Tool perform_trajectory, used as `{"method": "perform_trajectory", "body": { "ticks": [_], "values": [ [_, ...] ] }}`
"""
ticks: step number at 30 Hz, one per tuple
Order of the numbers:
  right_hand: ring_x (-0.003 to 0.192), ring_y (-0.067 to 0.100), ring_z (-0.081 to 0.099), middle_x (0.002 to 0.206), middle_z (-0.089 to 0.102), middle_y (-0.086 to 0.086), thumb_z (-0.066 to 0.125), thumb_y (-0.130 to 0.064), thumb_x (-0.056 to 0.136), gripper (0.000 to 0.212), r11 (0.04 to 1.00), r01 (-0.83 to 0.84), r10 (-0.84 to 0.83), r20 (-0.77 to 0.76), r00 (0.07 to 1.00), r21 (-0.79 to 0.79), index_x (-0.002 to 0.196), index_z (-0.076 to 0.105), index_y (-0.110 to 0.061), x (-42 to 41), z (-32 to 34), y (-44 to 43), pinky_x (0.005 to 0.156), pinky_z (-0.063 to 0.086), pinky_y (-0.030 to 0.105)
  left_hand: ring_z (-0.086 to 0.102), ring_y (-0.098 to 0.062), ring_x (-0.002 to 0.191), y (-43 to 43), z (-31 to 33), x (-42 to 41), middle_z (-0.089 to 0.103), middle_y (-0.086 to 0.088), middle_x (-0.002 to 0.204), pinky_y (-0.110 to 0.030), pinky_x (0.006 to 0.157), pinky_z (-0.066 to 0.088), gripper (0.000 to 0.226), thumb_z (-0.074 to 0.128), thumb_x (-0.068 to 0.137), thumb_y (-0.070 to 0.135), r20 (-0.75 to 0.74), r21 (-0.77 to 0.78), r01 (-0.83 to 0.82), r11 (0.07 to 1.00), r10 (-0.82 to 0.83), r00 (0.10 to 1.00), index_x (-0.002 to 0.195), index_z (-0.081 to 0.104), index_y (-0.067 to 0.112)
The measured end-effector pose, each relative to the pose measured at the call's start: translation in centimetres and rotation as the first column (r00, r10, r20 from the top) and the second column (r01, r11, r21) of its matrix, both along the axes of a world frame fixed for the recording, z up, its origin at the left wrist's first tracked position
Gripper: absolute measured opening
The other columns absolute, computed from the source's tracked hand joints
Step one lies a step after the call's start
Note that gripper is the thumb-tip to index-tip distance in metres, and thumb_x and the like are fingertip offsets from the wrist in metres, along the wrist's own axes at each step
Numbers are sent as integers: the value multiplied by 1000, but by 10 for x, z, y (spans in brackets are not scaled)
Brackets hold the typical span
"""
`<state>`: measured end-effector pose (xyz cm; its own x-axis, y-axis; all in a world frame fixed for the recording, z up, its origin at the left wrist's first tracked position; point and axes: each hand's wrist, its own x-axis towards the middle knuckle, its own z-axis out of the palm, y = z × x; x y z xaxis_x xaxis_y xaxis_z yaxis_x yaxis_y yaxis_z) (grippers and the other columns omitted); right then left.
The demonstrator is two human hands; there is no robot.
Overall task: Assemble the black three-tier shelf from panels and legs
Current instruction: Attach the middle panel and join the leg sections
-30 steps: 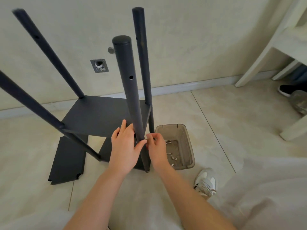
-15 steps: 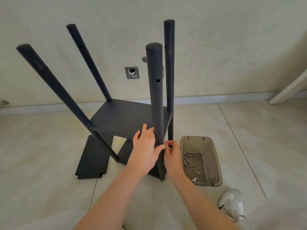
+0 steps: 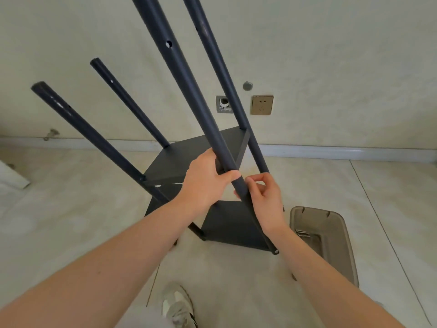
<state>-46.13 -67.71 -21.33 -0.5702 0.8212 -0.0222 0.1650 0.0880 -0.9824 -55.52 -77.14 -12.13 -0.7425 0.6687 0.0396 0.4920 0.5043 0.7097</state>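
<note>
Black near leg [image 3: 190, 91], wrapped in the grip of the left hand [image 3: 203, 185] and pinched just below by the right hand [image 3: 264, 200], wants squaring to the panel [image 3: 179, 159] before tightening.

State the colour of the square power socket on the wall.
The square power socket is brassy gold, seen best in the head view.
</note>
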Motion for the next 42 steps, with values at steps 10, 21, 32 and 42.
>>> {"method": "perform_trajectory", "body": {
  "ticks": [10,21,32,42],
  "values": [
    [69,1,70,82,72,-4,52,-29,101,9,965,-248,240,97,966,86,92,48,-31,-38,12,-11,62,51,6,64,7,79,-56,4,-63,66,23,84,-11,66,40,25,78,86,29,242,175,-127,976,82,967,89,56,41],
    [66,-4,68,81,67,-15,57,-23,98,12,936,-335,315,165,935,111,109,59,-27,-48,10,-18,59,46,2,63,-9,112,-108,-29,-84,73,14,108,-36,109,41,34,76,86,34,432,184,-337,923,232,872,120,67,31],
    [74,4,70,88,72,-6,56,-31,99,15,860,-466,393,315,864,207,112,60,-27,-40,-11,-31,82,55,20,69,-8,109,-149,-75,-77,76,7,109,-29,106,47,41,75,82,26,732,122,-428,895,210,649,121,66,16],
    [78,5,70,87,74,-4,57,-33,97,17,839,-499,386,409,827,216,113,58,-31,-25,-23,-20,84,56,24,72,-7,103,-148,-112,-52,77,8,104,-26,100,50,42,74,79,26,830,118,-482,868,180,528,119,67,19]
  ]
}}
